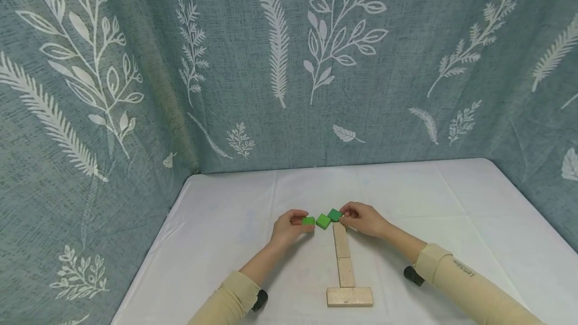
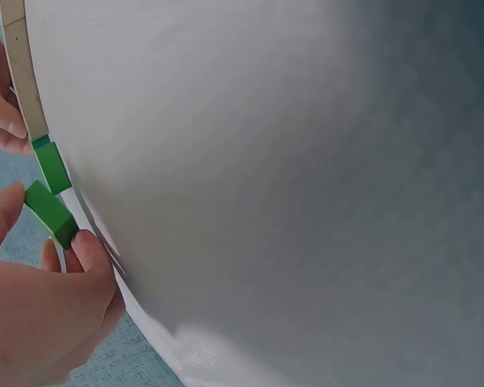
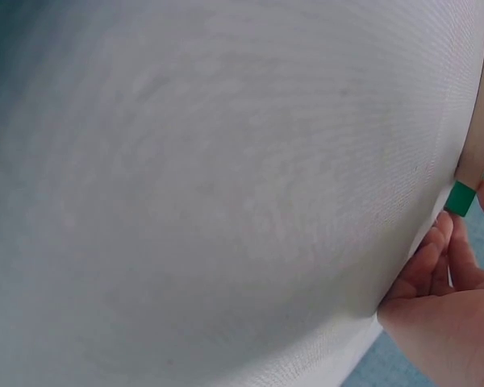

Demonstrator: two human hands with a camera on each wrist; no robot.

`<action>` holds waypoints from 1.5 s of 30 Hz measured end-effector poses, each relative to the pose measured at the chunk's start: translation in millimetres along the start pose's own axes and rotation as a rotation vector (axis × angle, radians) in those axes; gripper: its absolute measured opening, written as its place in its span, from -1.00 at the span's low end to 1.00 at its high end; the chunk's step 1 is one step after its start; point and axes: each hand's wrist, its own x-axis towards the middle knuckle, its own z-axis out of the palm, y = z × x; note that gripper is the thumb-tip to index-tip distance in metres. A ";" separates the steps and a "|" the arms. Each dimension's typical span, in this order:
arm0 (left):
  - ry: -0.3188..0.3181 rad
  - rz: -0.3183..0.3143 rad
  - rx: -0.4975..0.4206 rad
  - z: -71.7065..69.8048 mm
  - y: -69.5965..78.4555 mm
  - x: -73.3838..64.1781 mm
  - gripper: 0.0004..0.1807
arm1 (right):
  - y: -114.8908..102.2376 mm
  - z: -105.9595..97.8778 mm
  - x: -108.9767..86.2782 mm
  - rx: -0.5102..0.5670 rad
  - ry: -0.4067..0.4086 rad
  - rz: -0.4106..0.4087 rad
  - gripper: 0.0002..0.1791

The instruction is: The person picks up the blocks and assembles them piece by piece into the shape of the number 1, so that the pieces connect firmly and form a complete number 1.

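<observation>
My left hand (image 1: 286, 228) pinches a light green block (image 2: 52, 211) between thumb and fingers, slightly left of the other blocks. Another light green block (image 1: 323, 221) lies on the table, corner to corner with a dark green block (image 1: 334, 214). That dark green block sits at the far end of a column of two wooden planks (image 1: 341, 239). At its right side, my right hand (image 1: 365, 219) has thumb and fingertips on either side of the dark green block (image 3: 461, 198), as the right wrist view shows. Part of that hand is cut off there.
A wooden plank (image 1: 349, 297) lies crosswise at the near end of the column. The white-covered table (image 1: 230, 204) reaches back to a blue-green leaf-patterned curtain (image 1: 289, 129), which also hangs at both sides. Dark wrist devices (image 1: 413, 275) show below the sleeves.
</observation>
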 end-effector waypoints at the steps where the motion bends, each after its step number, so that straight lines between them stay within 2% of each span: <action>1: -0.005 0.005 0.002 0.1 0.4 -0.8 -0.56 | -0.2 0.1 -0.1 0.001 0.000 0.001 -0.79; 13: -0.055 0.049 0.059 0.9 0.9 -3.9 -0.57 | -6.3 -1.5 -2.4 0.001 0.011 -0.003 -0.79; 28: -0.084 0.164 0.127 4.7 -2.7 -3.2 -0.57 | -3.3 -1.0 -1.8 -0.011 0.008 -0.011 -0.78; 45: -0.089 0.209 0.149 4.8 -4.3 -3.8 -0.56 | -1.7 -0.2 -1.4 -0.002 0.012 -0.011 -0.77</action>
